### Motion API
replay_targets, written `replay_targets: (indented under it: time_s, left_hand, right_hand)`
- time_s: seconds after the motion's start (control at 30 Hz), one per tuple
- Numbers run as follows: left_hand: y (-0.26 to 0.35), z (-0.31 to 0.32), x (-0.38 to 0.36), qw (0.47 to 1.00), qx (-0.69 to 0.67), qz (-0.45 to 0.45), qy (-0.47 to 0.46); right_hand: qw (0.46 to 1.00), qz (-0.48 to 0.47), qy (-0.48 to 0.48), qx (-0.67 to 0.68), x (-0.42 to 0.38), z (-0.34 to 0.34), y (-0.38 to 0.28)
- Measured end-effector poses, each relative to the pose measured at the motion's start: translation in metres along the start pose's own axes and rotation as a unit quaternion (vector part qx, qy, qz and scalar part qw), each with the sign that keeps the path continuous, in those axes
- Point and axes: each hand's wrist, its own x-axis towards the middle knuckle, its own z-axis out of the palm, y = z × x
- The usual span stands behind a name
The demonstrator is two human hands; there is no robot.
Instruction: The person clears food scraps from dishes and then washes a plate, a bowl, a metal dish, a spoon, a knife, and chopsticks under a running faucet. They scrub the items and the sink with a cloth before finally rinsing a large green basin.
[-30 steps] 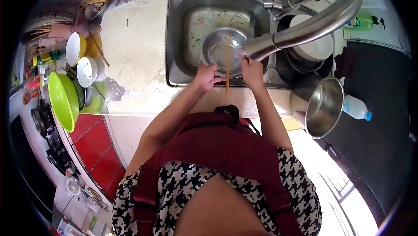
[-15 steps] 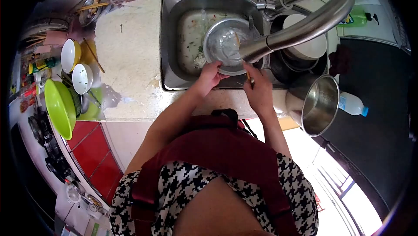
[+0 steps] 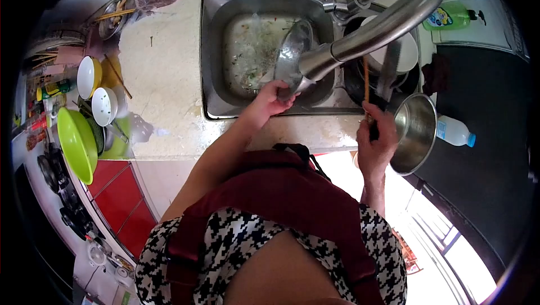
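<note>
Tilted on its side in the sink (image 3: pixel 211 52), a metal bowl (image 3: pixel 293 52) is gripped at its lower edge by my left hand (image 3: pixel 273 102). The faucet (image 3: pixel 320 63) hangs over the bowl and hides part of it. My right hand (image 3: pixel 377 142) is closed around a brown chopstick (image 3: pixel 367 80) and a knife-like utensil (image 3: pixel 389 71), which both point up in front of the white bowl and dark pan on the right. Food scraps (image 3: pixel 247 74) lie on the sink bottom.
A steel pot (image 3: pixel 416 134) stands right of my right hand, beside a white bottle (image 3: pixel 455 131). A white bowl (image 3: pixel 408 52) rests in a dark pan. Green soap bottle (image 3: pixel 450 17) stands back right. Bowls and a green basin (image 3: pixel 76 144) are at the left.
The metal bowl has tipped from nearly level onto its side. My right hand has moved right, away from the bowl, with the chopstick and utensil now upright in it.
</note>
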Motion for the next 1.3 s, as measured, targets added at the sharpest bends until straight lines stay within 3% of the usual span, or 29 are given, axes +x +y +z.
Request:
replay_targets:
  time_s: [0.07,0.2,0.3,0.33,0.47,0.6,0.7,0.77,0.9,0.97,1.0,1.1,1.17,1.23,1.3]
  left_hand:
    - [-0.004,0.008,0.021,0.996,-0.048,-0.017,-0.077]
    - [-0.016,0.032,0.039,0.992,-0.068,0.003,-0.103]
    - [-0.022,0.038,0.046,0.998,0.012,-0.012,-0.059]
    - [-0.028,0.042,0.054,1.0,-0.016,0.008,-0.002]
    - [-0.032,0.088,0.032,0.971,0.235,0.027,0.024]
    - [-0.042,0.155,0.004,0.955,0.269,0.121,0.005]
    - [-0.043,0.189,0.029,0.954,0.261,0.145,0.029]
    - [-0.033,0.191,0.065,0.956,0.281,0.084,-0.026]
    - [-0.024,0.218,0.109,0.963,0.267,0.015,-0.038]
    - [-0.02,0.232,0.118,0.953,0.303,0.008,-0.019]
    - [-0.02,0.231,0.127,0.947,0.322,-0.004,-0.008]
    - [-0.031,0.222,0.118,0.932,0.355,0.066,0.006]
    - [-0.05,0.183,0.102,0.935,0.32,0.152,0.008]
    - [-0.056,0.143,0.062,0.973,0.204,0.08,-0.078]
    - [-0.062,0.116,0.013,0.984,0.104,0.021,-0.146]
  right_hand:
    - [0.999,-0.019,0.045,0.011,0.0,-0.002,0.008]
    - [0.995,-0.015,0.088,-0.031,0.002,-0.015,0.011]
    - [0.993,-0.015,0.107,-0.039,0.001,-0.023,0.024]
    - [0.993,-0.007,0.114,-0.032,0.001,-0.025,0.025]
    - [0.986,-0.005,0.158,-0.047,0.006,-0.041,0.034]
    - [0.98,-0.018,0.194,-0.047,0.012,-0.058,0.044]
    - [0.975,-0.025,0.218,-0.026,0.018,-0.06,0.048]
    - [0.976,0.002,0.216,-0.003,0.021,-0.06,0.044]
    - [0.978,0.009,0.209,0.014,0.028,-0.057,0.048]
    - [0.979,0.035,0.196,0.05,0.029,-0.056,0.045]
    - [0.983,0.005,0.184,0.006,0.029,-0.056,0.047]
    - [0.99,0.041,0.126,0.055,0.021,-0.055,0.048]
    - [0.978,0.138,0.007,0.157,0.011,-0.055,0.046]
    - [0.918,0.249,-0.127,0.281,0.002,-0.056,0.04]
    - [0.91,0.221,-0.192,0.295,-0.011,-0.03,0.048]
